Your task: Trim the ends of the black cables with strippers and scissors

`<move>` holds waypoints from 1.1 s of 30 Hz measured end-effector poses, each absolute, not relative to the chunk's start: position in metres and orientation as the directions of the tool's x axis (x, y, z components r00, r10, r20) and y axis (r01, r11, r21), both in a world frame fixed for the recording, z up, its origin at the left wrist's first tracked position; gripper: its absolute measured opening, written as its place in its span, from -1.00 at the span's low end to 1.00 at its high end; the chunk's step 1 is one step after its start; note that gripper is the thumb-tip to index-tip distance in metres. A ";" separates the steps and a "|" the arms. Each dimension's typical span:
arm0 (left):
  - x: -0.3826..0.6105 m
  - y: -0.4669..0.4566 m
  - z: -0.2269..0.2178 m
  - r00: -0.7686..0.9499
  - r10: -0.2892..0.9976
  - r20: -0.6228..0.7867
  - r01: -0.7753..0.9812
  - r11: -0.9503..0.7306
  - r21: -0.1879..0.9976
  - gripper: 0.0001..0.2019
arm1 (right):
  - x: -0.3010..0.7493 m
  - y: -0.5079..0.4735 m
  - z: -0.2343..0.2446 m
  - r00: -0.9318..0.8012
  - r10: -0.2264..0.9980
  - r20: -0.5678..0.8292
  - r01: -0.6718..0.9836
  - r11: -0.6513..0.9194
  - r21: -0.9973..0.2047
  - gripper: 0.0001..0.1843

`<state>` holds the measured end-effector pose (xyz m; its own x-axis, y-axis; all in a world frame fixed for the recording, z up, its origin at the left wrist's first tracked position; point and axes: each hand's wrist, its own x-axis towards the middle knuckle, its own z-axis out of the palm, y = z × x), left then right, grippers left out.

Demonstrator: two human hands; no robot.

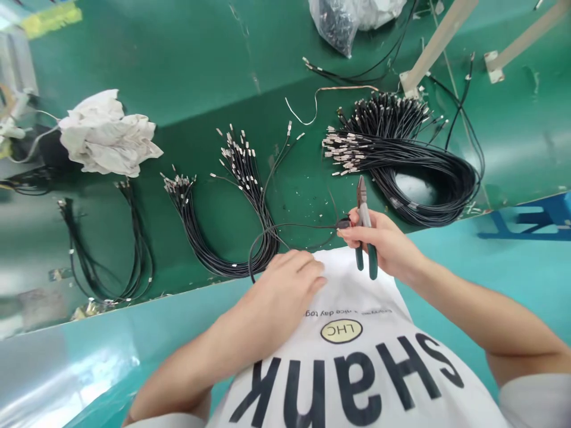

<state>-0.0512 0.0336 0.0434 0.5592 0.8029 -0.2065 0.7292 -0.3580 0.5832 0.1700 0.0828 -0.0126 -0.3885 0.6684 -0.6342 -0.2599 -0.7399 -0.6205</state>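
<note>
My right hand (pixel 383 241) is closed, with a pair of pliers (pixel 363 208) with dark green grips lying across it, jaws pointing away from me. Its thumb and fingertips also pinch a small dark piece (pixel 343 223) on a thin black cable (pixel 303 224). From there the cable loops left and runs down behind my left hand (pixel 292 279). That hand is curled at the table's front edge, with the cable at its fingers; the grip itself is partly hidden. Just beyond it lies a U-shaped bundle of black cables (pixel 223 264) with metal ends.
A large coiled cable bundle (pixel 446 178) lies at right, beside a post (pixel 439 47). At left are a smaller cable bundle (pixel 138 255) and a crumpled white cloth (pixel 104 134). A copper-coloured wire (pixel 345 88) and a plastic bag (pixel 336 24) lie farther back on the green table (pixel 178 59).
</note>
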 end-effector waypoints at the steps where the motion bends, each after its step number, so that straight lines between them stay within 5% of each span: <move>1: -0.055 0.036 0.041 0.492 0.827 -0.274 0.797 -0.300 0.525 -0.81 | 0.169 0.084 -0.011 -0.394 0.681 -0.618 -0.269 -0.728 -0.631 -0.62; 3: -0.059 0.043 0.032 0.268 0.932 -0.246 0.893 -0.144 0.426 -0.72 | 0.166 0.085 -0.009 -0.430 0.664 -0.611 -0.284 -0.742 -0.607 -0.63; 5: -0.058 0.048 0.021 0.131 0.974 -0.184 0.808 0.003 0.589 -0.64 | 0.163 0.085 -0.011 -0.477 0.609 -0.634 -0.295 -0.790 -0.537 -0.64; 8: -0.045 0.051 0.006 0.102 0.944 -0.313 0.345 0.262 0.901 -0.73 | 0.160 0.083 -0.018 -0.534 0.525 -0.663 -0.311 -0.851 -0.424 -0.68; 12: -0.026 0.051 -0.002 0.035 0.891 -0.453 0.000 0.453 0.892 -0.87 | 0.161 0.080 -0.024 -0.575 0.536 -0.618 -0.304 -0.841 -0.447 -0.71; 21: -0.027 0.057 0.008 0.073 0.921 -0.382 0.019 0.382 0.924 -0.93 | 0.167 0.082 -0.019 -0.545 0.694 -0.470 -0.100 -0.610 -0.786 -0.72; 25: -0.029 0.056 0.008 0.109 0.895 -0.433 0.035 0.431 0.901 -0.94 | 0.170 0.084 -0.009 -0.447 0.853 -0.269 0.155 -0.222 -0.963 -0.73; 29: -0.032 0.057 0.006 0.216 0.820 -0.530 -0.062 0.554 0.830 -0.91 | 0.171 0.088 -0.007 -0.533 0.846 0.003 0.178 0.115 -0.977 -0.66; 31: -0.032 0.058 0.005 0.272 0.790 -0.549 -0.097 0.590 0.802 -0.88 | 0.171 0.090 -0.009 -0.558 0.830 0.026 0.154 0.133 -0.979 -0.67; 33: -0.032 0.058 0.006 0.288 0.775 -0.562 -0.099 0.608 0.788 -0.88 | 0.169 0.090 -0.011 -0.533 0.843 -0.068 0.103 -0.015 -0.995 -0.69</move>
<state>-0.0315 0.0582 0.0060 0.2879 0.7755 -0.5620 -0.0985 0.6077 0.7881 0.1692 0.0905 -0.0112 -0.5333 0.8432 -0.0676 0.1028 -0.0147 -0.9946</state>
